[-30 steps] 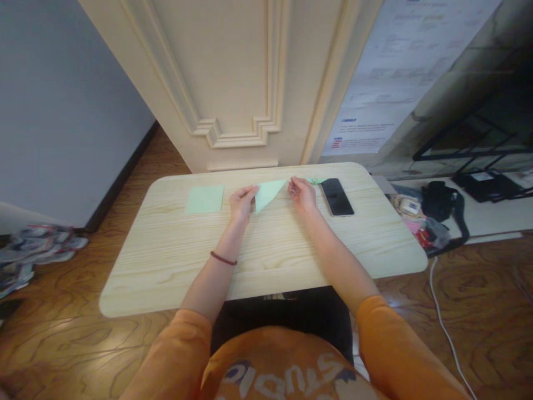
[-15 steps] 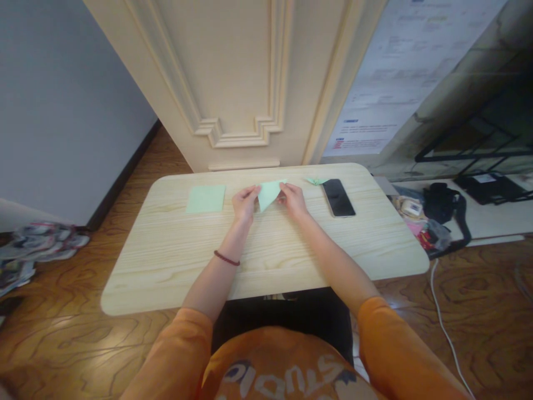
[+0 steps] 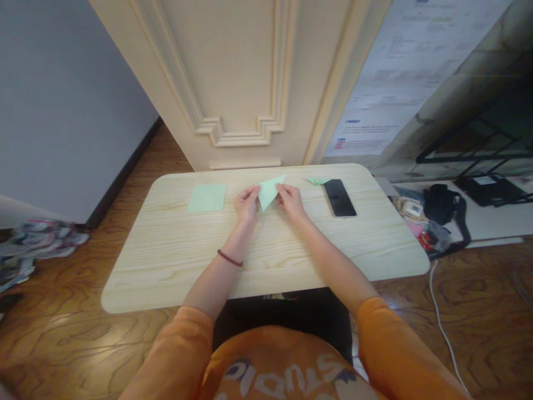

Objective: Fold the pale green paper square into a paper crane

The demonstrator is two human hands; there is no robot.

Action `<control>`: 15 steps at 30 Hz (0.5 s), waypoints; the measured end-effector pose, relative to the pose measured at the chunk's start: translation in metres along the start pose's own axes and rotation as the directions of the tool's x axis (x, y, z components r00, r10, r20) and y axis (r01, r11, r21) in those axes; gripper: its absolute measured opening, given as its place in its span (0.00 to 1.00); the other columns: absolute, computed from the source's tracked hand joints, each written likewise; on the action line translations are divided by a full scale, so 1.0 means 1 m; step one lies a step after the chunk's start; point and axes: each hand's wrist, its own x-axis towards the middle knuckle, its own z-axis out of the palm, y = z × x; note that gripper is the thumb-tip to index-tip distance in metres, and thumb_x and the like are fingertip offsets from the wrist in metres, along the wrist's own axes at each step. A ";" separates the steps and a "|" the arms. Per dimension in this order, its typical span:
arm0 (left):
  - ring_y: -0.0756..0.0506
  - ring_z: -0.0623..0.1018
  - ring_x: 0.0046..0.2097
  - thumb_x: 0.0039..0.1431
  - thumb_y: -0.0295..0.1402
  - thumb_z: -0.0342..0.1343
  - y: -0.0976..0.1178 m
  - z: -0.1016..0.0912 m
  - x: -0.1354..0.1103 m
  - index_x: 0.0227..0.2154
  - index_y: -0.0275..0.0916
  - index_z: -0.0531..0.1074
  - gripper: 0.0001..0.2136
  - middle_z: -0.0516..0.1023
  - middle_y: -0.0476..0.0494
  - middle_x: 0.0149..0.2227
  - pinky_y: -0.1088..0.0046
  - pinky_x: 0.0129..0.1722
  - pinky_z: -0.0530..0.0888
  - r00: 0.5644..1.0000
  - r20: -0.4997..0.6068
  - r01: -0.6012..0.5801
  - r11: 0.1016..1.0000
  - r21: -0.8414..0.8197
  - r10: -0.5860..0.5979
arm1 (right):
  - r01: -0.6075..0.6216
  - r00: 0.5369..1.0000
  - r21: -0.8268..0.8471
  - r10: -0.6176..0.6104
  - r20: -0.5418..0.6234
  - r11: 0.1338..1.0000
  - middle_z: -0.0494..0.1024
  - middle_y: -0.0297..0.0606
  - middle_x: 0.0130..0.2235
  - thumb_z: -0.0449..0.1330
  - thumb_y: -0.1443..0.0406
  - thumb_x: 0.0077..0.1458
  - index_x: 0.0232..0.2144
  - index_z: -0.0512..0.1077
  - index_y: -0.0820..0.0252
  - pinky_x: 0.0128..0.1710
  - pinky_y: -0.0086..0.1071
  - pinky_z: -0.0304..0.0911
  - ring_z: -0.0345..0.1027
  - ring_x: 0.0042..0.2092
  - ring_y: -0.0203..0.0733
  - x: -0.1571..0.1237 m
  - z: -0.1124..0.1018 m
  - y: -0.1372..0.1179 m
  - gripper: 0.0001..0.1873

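Note:
Between my two hands is a light green sheet of folded paper, a pointed shape with one corner toward me and another toward the upper right. My left hand pinches its left edge between thumb and fingers. On the right edge, my right hand grips it the same way. The undersides of the fingers are hidden. Left of my hands, a flat square of light green paper lies on the table. A small folded green paper piece rests to the right, beside a phone's top edge.
The pale wood-grain table has rounded corners and stands against a cream panel. A dark-screened phone lies at the right. Beyond the right edge, a low shelf holds a bag of small items. A white cable runs down the floor.
My right hand has shifted slightly left along the folded paper, and the paper's upper right corner now sticks up more freely above the fingers. My left hand keeps its pinch.

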 end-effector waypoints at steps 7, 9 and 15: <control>0.48 0.78 0.31 0.29 0.36 0.75 0.001 0.002 -0.002 0.23 0.35 0.77 0.17 0.79 0.46 0.26 0.72 0.35 0.75 0.999 0.008 0.031 0.999 -0.008 -0.031 | 0.036 0.997 -0.111 -0.043 -0.058 0.993 0.64 0.31 0.17 0.56 0.39 0.48 0.16 0.65 0.59 0.22 0.29 0.51 0.56 0.21 0.32 0.000 -0.002 0.000 0.31; 0.48 0.78 0.31 0.29 0.36 0.75 0.000 0.002 -0.002 0.23 0.35 0.77 0.17 0.79 0.46 0.26 0.72 0.35 0.75 1.000 -0.006 0.020 1.000 0.001 -0.020 | -0.001 1.000 -0.060 0.000 -0.014 0.998 0.64 0.30 0.17 0.56 0.39 0.47 0.18 0.65 0.59 0.20 0.29 0.49 0.55 0.20 0.32 -0.002 0.001 -0.001 0.30; 0.48 0.78 0.31 0.33 0.34 0.74 0.002 0.000 0.000 0.24 0.34 0.77 0.14 0.79 0.45 0.27 0.71 0.36 0.74 0.999 -0.022 0.041 0.998 -0.052 -0.042 | -0.092 0.988 0.018 0.089 0.128 0.996 0.62 0.28 0.16 0.62 0.40 0.42 0.18 0.65 0.59 0.18 0.28 0.44 0.50 0.19 0.30 -0.006 0.005 -0.002 0.29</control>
